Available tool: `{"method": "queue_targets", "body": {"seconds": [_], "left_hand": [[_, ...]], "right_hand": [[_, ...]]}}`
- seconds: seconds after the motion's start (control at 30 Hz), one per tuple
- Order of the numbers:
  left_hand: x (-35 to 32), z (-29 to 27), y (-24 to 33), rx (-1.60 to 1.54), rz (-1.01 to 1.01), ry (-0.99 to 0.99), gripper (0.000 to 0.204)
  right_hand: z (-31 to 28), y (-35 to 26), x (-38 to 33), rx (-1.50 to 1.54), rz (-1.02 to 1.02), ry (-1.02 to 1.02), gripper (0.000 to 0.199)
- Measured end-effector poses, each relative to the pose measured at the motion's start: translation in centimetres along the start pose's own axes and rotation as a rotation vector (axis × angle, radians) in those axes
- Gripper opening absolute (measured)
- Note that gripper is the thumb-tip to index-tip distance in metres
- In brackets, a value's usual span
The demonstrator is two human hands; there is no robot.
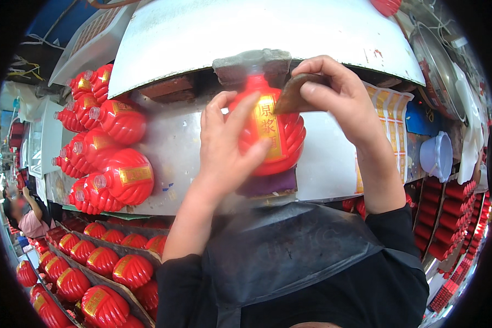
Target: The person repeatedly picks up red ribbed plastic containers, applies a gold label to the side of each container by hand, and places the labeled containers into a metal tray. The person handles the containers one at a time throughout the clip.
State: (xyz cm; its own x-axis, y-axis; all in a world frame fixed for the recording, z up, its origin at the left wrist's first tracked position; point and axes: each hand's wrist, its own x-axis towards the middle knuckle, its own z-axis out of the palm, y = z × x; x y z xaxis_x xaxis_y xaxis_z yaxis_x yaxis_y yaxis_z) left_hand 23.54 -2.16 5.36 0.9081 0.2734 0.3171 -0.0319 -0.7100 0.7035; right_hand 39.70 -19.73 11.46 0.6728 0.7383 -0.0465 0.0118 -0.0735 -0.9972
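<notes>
The bench (172, 136) carries a grey block (224, 71) towards its far side. Well to the left of that block lies a group of red bottles (124, 123); to its right, and closer to the person, is a sheet of yellow labels (391, 126).

Directly on the person's side of the block is the worked bottle (291, 143), seemingly on its side, neck at the block and base by a purple cloth (270, 185). It is probably light if unfilled (the contents cannot be told), with glossy, slippery walls, either brittle glass or stiff plastic. The ribbed flanks look the surest hold, and the neck would suit lifting.

Nearer than the block, the left hand (224, 136) is loosely spread over the bottle's left side, gripping nothing firmly; blur hides its exact contact. Right of the block, the right hand (333, 95) pinches a thin brown pad (298, 95) between thumb and fingers. Its tip meets or nearly meets the gold label (268, 128), which is likely thin and easily creased.
</notes>
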Motion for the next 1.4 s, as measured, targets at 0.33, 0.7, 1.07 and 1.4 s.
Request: {"method": "queue_targets", "body": {"seconds": [0.33, 0.7, 1.07, 1.4], "left_hand": [[-0.9, 0.4, -0.9, -0.081, 0.028, 0.05, 0.073], [-1.6, 1.1, -1.1, -0.112, 0.052, 0.105, 0.064], [-1.7, 1.8, -1.0, -0.488, -0.079, 0.132, 0.059], [-1.8, 1.1, -0.1, -0.918, -0.167, 0.114, 0.054]], "right_hand": [[1.7, -0.2, 1.1, -0.862, -0.929, -0.004, 0.021], [1.4, 3.7, -6.1, -0.623, -0.883, 0.027, 0.03], [2.3, 4.3, -8.3, -0.446, -0.594, 0.004, 0.026], [3.0, -1.3, 3.2, -0.936, -0.664, 0.094, 0.022]]}}
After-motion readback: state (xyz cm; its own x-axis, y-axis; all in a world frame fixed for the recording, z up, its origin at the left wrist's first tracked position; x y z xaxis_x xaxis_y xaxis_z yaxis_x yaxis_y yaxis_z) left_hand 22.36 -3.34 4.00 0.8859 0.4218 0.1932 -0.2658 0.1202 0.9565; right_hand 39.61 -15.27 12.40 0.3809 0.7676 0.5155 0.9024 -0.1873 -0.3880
